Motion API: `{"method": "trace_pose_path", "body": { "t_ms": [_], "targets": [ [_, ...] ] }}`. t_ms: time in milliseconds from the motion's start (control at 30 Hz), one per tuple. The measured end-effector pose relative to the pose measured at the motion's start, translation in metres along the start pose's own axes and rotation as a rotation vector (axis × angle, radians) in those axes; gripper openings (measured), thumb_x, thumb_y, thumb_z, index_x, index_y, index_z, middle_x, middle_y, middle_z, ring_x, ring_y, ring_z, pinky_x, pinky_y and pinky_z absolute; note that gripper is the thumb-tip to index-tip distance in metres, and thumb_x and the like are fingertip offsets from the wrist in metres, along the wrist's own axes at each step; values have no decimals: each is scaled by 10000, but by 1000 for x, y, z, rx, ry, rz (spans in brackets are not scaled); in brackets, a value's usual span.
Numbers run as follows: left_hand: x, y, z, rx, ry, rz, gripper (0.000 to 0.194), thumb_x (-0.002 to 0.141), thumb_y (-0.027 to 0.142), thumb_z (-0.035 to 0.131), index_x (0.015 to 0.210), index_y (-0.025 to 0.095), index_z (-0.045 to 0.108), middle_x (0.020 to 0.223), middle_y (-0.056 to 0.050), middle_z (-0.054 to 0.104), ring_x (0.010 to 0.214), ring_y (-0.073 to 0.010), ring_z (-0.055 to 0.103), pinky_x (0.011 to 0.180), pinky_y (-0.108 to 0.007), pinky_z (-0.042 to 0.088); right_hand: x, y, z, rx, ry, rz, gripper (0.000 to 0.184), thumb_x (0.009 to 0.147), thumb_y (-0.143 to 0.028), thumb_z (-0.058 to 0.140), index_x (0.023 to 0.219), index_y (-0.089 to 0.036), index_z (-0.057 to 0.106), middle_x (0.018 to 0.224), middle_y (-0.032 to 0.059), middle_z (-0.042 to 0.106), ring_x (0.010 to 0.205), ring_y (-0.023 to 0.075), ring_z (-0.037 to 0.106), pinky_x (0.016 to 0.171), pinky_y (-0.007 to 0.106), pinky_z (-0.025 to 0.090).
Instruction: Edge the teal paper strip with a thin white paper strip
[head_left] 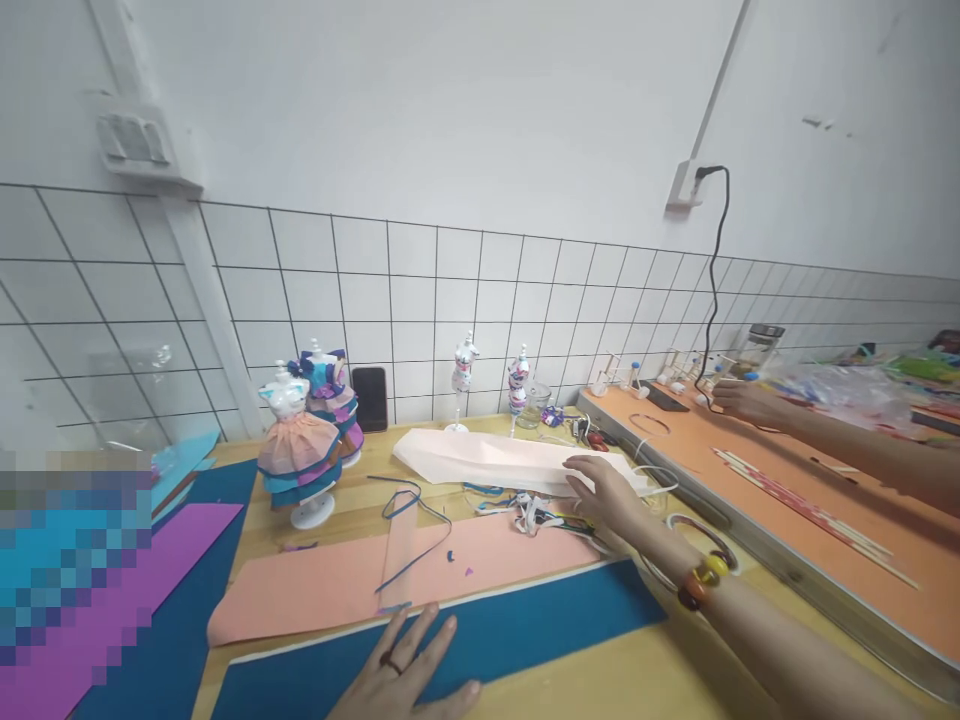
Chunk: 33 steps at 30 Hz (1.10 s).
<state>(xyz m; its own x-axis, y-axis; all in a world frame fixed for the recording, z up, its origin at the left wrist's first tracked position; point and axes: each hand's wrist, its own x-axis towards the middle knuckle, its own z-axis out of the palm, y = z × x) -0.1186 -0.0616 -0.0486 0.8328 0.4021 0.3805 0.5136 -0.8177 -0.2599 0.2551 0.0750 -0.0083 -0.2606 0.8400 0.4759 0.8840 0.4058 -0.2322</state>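
My left hand [409, 665] lies with spread fingers on a dark blue strip [547, 620] at the table's front. My right hand [609, 492] reaches over the right end of a folded white sheet [480, 458], its fingers apart; whether the fingertips touch the sheet I cannot tell. Beneath the hand sits a tangle of white and coloured cords [532, 512]. A peach strip [315, 585] lies behind the blue one, with a thin blue ribbon [412, 568] loosely curled across it.
Two small dress forms in layered skirts, one with a peach skirt [296, 440], stand at the left by a phone [370, 398]. Two slim forms and a glass cup [534, 408] are at the wall. Another person's hand [739, 400] works over the orange table [675, 450] at right.
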Motion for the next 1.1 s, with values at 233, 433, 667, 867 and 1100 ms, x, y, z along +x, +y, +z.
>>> {"method": "trace_pose_path", "body": {
  "t_ms": [233, 433, 667, 867, 1100],
  "targets": [
    [-3, -1, 4, 24, 20, 14, 495, 884, 437, 413, 1348, 299, 306, 1253, -42, 542, 1182, -228, 464, 968, -355, 388, 61, 23, 22, -139, -124, -51, 289, 874, -310, 523, 1127, -169, 530, 1140, 64, 559, 960, 188, 573, 808, 402, 484],
    [-8, 1, 2, 24, 64, 25, 548, 882, 466, 404, 1370, 256, 272, 1350, -63, 439, 1250, -237, 379, 1021, -377, 313, 76, 14, 35, -232, -211, -146, 272, 879, -312, 515, 1113, -175, 538, 1126, 62, 566, 929, 174, 581, 787, 380, 493],
    [-5, 2, -9, -186, -40, -62, 449, 910, 406, 365, 1347, 343, 282, 1332, -39, 455, 1221, -228, 422, 1006, -387, 332, 70, -2, 24, -337, -132, -264, 235, 882, -306, 511, 1067, -168, 558, 1063, 50, 591, 872, 155, 593, 754, 355, 502],
    [-1, -2, -19, -541, -301, -222, 513, 902, 472, 299, 1383, 297, 255, 1389, -109, 366, 1299, -346, 248, 1003, -545, 278, 65, -35, -12, -404, 51, -400, 171, 890, -278, 493, 956, -151, 586, 886, 21, 607, 782, 141, 580, 707, 328, 477],
    [1, -4, -26, -950, -243, -354, 771, 766, 676, 386, 1388, 233, 279, 1437, -108, 279, 1336, -340, 131, 1058, -516, 167, 53, -76, -64, -369, 293, -535, 208, 900, -158, 414, 973, -148, 609, 856, 101, 629, 775, 187, 539, 689, 324, 412]
  ]
}}
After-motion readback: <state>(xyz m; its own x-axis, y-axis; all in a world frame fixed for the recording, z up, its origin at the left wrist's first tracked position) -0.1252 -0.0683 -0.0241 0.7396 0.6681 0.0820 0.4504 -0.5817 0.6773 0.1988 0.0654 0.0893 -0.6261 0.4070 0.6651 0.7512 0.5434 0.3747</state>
